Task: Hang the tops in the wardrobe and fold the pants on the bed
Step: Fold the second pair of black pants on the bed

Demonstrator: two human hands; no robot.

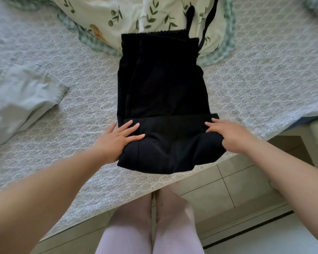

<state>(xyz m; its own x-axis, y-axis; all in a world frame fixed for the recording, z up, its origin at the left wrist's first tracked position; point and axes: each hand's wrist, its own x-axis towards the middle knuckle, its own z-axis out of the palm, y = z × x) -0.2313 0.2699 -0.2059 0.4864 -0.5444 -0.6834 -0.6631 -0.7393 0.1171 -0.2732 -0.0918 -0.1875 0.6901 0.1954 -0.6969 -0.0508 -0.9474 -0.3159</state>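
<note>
Black pants [163, 88] on bed [77, 110] | left hand [117, 139] flat, pressing | right hand [229, 137] grip unclear
</note>
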